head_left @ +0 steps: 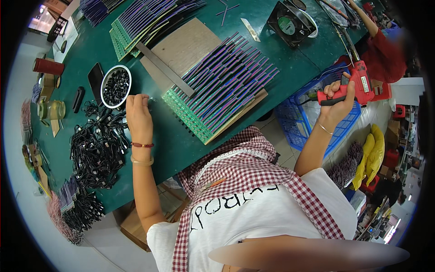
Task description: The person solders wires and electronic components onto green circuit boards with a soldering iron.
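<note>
My right hand [339,97] is wrapped round the handle of a red glue gun [362,81], held up past the table's right edge with its nozzle toward the far side. My left hand [139,118] is over the table with its fingers curled together; whatever they hold is too small to make out. Just beside it stands a white-rimmed bowl [128,93] of small black parts. To its right lies a green circuit board panel [181,113] with rows of purple and black strips [231,81]. A flat metal bar [165,68] rests across the panel's edge and a brown board [190,43].
A heap of black cables [97,149] lies left of my left arm. More stripped panels [140,22], a black fan [290,25] and a jar [52,109] stand around the green table. Blue crates [294,131] sit at right. Another person's red sleeve [385,56] shows far right.
</note>
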`<state>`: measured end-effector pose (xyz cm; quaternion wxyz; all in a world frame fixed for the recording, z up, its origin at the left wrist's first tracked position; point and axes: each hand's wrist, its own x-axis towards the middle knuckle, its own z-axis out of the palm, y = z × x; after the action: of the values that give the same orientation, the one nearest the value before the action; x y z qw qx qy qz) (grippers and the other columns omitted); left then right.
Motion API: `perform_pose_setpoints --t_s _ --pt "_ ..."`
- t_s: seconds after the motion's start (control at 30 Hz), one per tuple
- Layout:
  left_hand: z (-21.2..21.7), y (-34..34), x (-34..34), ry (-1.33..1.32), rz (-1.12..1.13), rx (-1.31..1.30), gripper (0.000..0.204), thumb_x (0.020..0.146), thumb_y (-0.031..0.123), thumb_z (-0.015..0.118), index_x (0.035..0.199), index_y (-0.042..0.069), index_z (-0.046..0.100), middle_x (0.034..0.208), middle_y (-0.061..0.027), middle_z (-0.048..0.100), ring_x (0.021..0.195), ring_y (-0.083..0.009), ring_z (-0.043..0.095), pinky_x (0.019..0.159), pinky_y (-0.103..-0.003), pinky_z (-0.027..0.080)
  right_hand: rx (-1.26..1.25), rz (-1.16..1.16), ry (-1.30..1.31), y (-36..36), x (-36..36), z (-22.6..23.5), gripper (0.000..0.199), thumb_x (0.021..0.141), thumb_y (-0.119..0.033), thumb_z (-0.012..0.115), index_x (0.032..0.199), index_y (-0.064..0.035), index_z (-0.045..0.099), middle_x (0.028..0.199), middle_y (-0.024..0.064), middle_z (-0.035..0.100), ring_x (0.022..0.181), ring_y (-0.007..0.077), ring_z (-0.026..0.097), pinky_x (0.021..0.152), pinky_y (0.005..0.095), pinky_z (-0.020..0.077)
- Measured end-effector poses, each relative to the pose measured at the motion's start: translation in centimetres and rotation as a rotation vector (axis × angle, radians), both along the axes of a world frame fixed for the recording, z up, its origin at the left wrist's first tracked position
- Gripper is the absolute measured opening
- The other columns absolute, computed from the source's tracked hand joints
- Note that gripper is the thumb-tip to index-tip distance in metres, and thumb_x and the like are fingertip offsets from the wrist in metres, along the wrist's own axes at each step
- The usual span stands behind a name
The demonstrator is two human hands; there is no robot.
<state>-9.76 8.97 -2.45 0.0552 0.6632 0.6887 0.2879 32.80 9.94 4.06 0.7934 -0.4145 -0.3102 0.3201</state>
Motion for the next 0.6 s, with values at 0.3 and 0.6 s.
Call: perform_pose_setpoints --t_s 0.3,0.6 --pt "6.0 -6.0 9.5 -1.294 -0.258 -0.405 0.003 0.083 -0.002 0.055 0.086 -0.004 0.057 0.084 -0.0102 0.064 0.073 -0.0157 0.062 0.069 -0.025 0.050 -0.252 0.585 -0.002 -4.4 -11.0 -0.6 0.037 0.083 -0.018 0.059 0.113 -0.0021 0.044 0.070 0.0056 0.050 0.055 0.0133 0.049 0.052 0.0268 0.0426" --pt "5.0 -8.5 11.5 -1.262 -0.261 -0.172 0.010 0.076 -0.001 0.066 0.083 -0.001 0.059 0.087 -0.0073 0.055 0.077 -0.0130 0.054 0.067 -0.024 0.044 -0.525 1.080 -0.118 -6.5 -15.2 -0.9 0.025 0.077 -0.003 0.067 0.101 -0.0037 0.057 0.089 0.0012 0.061 0.081 0.0067 0.056 0.072 0.0234 0.0481"
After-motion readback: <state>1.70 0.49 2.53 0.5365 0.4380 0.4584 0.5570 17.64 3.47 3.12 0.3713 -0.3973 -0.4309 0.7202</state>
